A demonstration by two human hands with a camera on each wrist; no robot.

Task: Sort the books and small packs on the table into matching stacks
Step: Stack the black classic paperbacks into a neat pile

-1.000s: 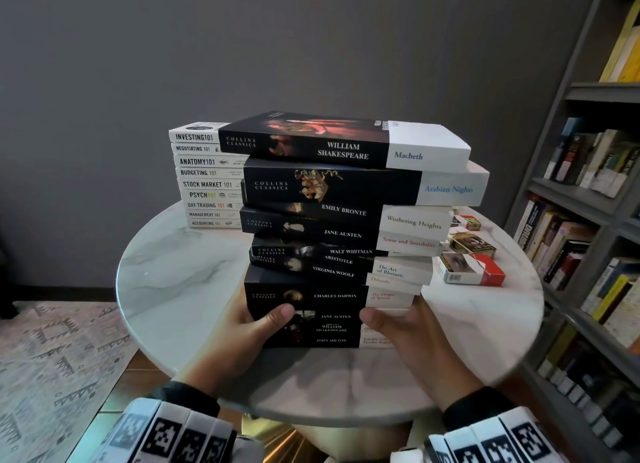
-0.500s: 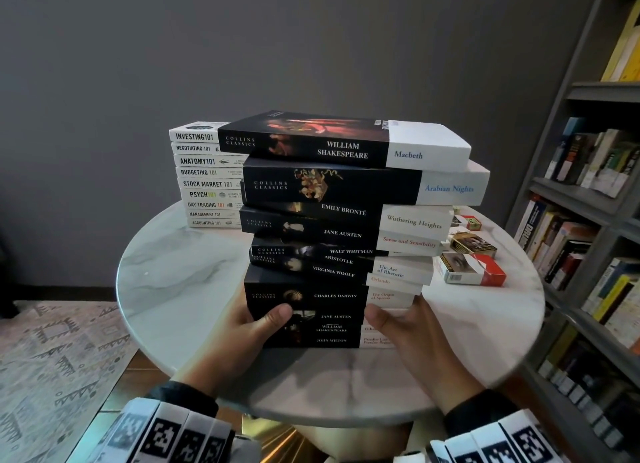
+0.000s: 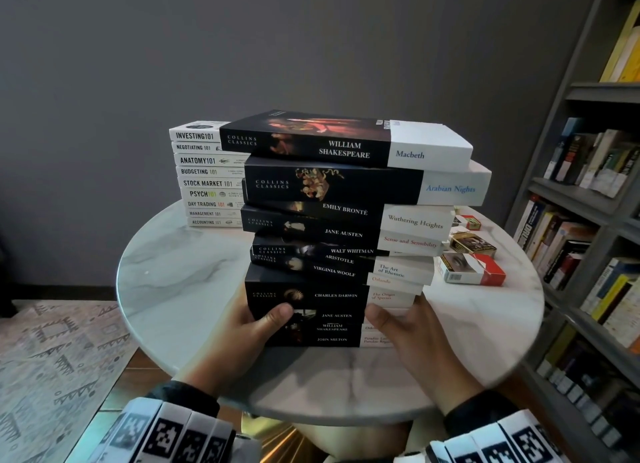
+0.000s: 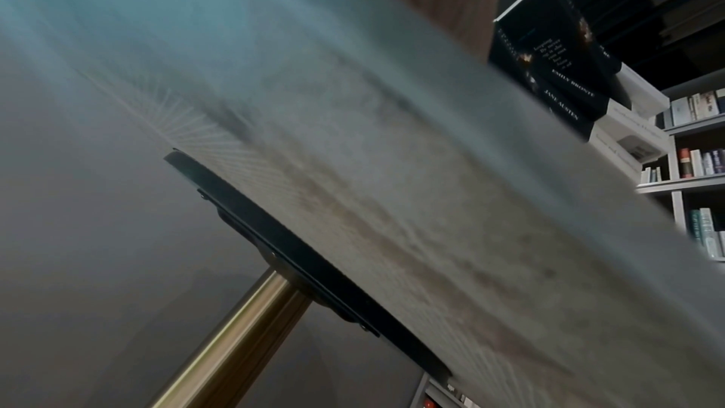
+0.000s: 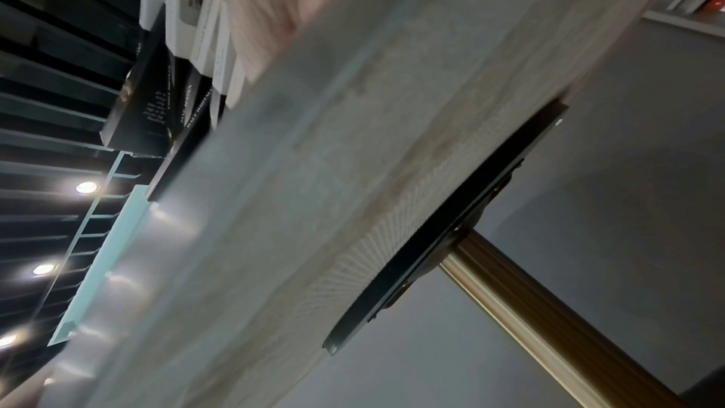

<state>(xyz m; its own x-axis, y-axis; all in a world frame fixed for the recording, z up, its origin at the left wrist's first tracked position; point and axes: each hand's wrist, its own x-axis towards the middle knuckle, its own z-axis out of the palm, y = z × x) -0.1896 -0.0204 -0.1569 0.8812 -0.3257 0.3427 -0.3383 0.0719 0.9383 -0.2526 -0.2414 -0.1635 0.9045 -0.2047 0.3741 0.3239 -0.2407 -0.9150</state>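
1. The tall stack of Collins Classics paperbacks (image 3: 332,234) stands at the 6 o'clock side of the round marble table (image 3: 180,275), upper books skewed out of line.
2. The left hand (image 3: 242,331) clasps the stack's lower left end, thumb curled across the black spines; its other fingers are hidden behind.
3. The right hand (image 3: 412,327) clasps the lower right end, thumb on the white spine parts.
4. The white "101" book stack (image 3: 204,175) sits at 11 o'clock.
5. Cigarette packs (image 3: 472,267) lie at 3 o'clock, just beside the paperbacks.
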